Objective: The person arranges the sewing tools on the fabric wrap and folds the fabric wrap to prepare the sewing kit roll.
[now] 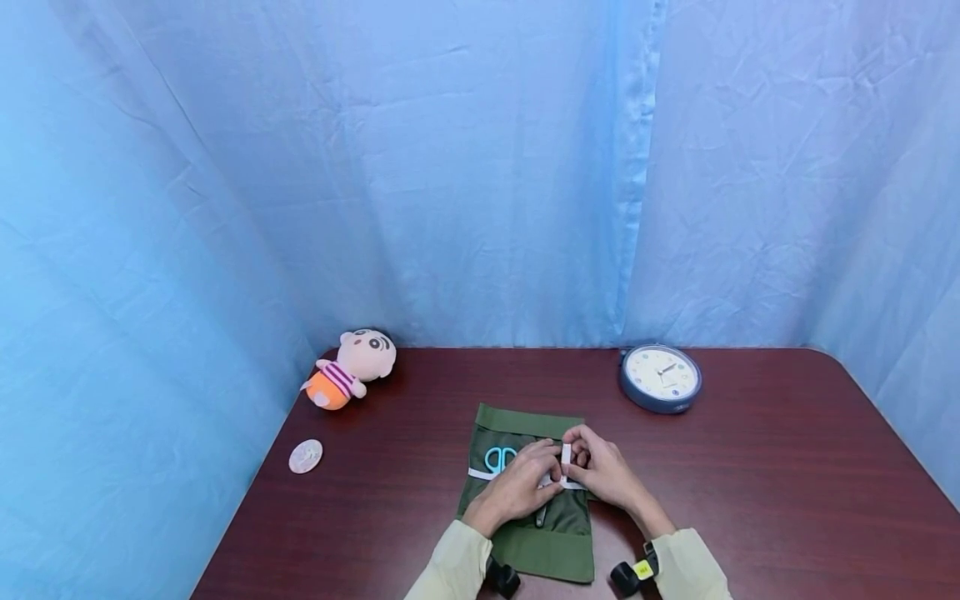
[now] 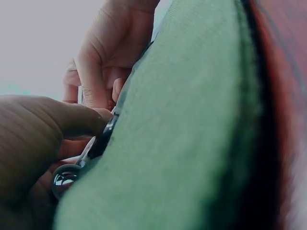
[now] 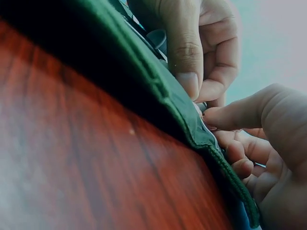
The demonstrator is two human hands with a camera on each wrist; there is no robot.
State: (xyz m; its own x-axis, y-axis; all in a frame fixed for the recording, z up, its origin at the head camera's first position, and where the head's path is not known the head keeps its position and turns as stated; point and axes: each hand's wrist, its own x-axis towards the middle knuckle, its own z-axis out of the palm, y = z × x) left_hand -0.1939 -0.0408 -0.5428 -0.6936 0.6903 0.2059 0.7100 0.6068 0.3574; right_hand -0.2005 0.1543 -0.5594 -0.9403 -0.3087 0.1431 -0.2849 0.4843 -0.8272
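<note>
A green cloth organizer (image 1: 536, 554) lies flat on the table, with a white elastic band (image 1: 480, 474) across its middle. Scissors with light blue handles (image 1: 495, 458) sit under the band at the left. My left hand (image 1: 517, 487) is bent over the middle of the cloth, its thumb and fingers pinching the band. Just below that hand shows the end of a dark, slim tool (image 1: 541, 517); its kind is hidden. My right hand (image 1: 606, 473) pinches a small white stick-like piece (image 1: 566, 457), held upright at the band's right end. Both hands' fingertips nearly meet.
A plush doll (image 1: 348, 371) in a striped top lies at the table's back left, with a round pale disc (image 1: 306, 457) nearer the left edge. A round blue-rimmed clock (image 1: 661, 377) stands at the back right. Blue curtains (image 1: 480, 167) hang behind the table.
</note>
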